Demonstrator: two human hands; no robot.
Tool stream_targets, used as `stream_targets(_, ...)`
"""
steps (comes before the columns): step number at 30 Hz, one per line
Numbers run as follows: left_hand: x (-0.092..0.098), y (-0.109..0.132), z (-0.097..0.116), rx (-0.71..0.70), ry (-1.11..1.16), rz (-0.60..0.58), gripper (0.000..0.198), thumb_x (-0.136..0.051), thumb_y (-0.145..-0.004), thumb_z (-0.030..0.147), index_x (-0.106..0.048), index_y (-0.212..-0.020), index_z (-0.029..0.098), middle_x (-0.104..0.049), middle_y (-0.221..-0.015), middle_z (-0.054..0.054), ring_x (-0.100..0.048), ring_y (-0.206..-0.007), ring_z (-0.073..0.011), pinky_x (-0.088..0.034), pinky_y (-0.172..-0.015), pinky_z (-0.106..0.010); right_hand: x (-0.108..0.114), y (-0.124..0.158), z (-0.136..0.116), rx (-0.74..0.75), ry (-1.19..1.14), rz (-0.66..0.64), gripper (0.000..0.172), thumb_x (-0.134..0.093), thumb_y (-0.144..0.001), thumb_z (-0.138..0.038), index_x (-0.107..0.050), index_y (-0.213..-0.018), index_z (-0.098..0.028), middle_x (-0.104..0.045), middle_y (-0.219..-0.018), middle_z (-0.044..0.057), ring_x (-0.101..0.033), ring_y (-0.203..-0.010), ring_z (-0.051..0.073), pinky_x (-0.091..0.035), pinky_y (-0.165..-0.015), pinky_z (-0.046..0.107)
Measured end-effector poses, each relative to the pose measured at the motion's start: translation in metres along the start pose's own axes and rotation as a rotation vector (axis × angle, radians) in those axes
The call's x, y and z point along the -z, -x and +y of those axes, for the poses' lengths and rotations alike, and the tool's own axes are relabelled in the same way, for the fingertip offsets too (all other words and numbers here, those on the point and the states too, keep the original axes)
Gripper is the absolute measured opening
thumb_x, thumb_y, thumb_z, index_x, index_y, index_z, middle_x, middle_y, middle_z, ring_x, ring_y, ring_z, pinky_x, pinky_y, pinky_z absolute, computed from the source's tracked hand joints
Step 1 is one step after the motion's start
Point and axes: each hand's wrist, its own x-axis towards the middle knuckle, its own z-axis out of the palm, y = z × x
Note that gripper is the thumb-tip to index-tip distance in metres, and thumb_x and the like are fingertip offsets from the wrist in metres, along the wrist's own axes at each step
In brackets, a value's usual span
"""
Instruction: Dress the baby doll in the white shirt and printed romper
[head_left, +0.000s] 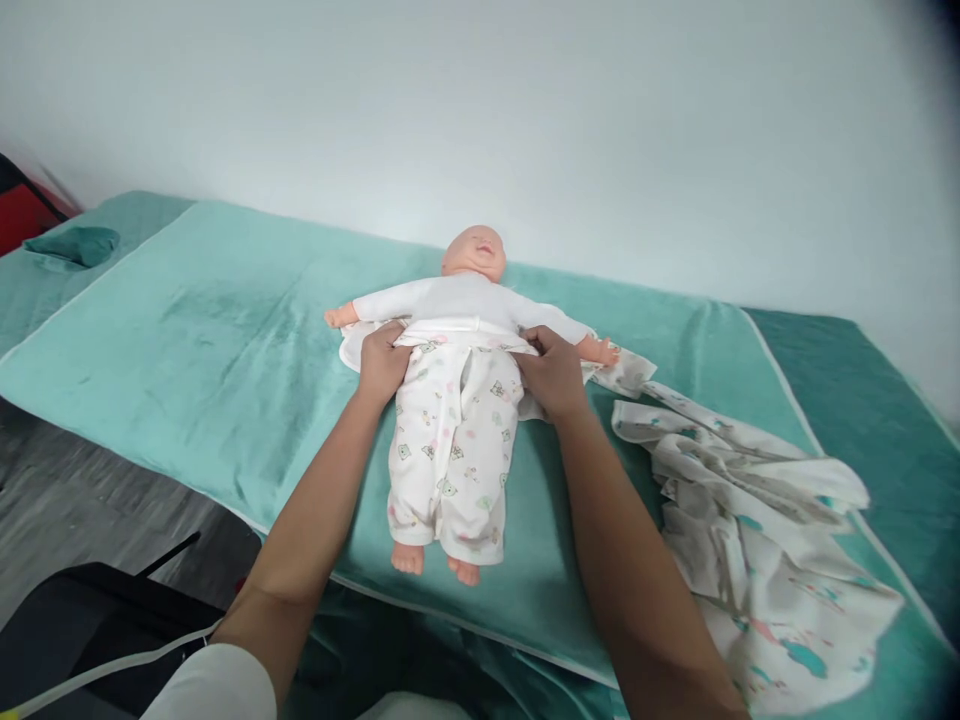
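A baby doll (474,262) lies on its back on a teal towel (225,340), head towards the wall, arms spread. It wears a white long-sleeved top and white printed trousers (450,440). My left hand (382,362) is closed on the trousers' waistband at the doll's left-of-frame hip. On the other hip my right hand (553,372) grips the same waistband. Both bare feet stick out of the trouser legs near the towel's front edge.
A crumpled white printed cloth (757,520) lies on the towel to the right of the doll. A folded teal cloth (75,245) sits at the far left. A dark chair (90,620) stands on the floor at lower left. A white wall runs behind the bed.
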Motion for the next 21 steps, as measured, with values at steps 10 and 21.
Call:
stream_targets(10,0.011,0.011,0.001,0.157,0.168,-0.051,0.020,-0.056,-0.080,0.031,-0.048,-0.064,0.020,-0.046,-0.063,0.004,-0.037,-0.066,-0.0127,-0.031,-0.060,-0.025,0.029,0.030,0.002,-0.047,-0.062,-0.372,0.049,-0.069,-0.080,-0.065,-0.052,-0.066,-0.021,-0.036,-0.061,-0.006,-0.033,-0.061,0.012,-0.024,-0.057,0.028)
stream_targets(21,0.045,0.031,0.003,0.195,0.269,-0.434,0.038,-0.082,-0.072,0.042,-0.064,-0.098,0.021,-0.063,-0.090,0.001,-0.057,-0.082,-0.0148,-0.045,-0.074,-0.025,0.026,0.046,-0.006,-0.096,-0.078,-0.444,0.049,-0.088,-0.062,-0.057,-0.057,-0.070,-0.020,-0.047,-0.066,-0.005,-0.040,-0.066,0.013,-0.028,-0.060,0.027)
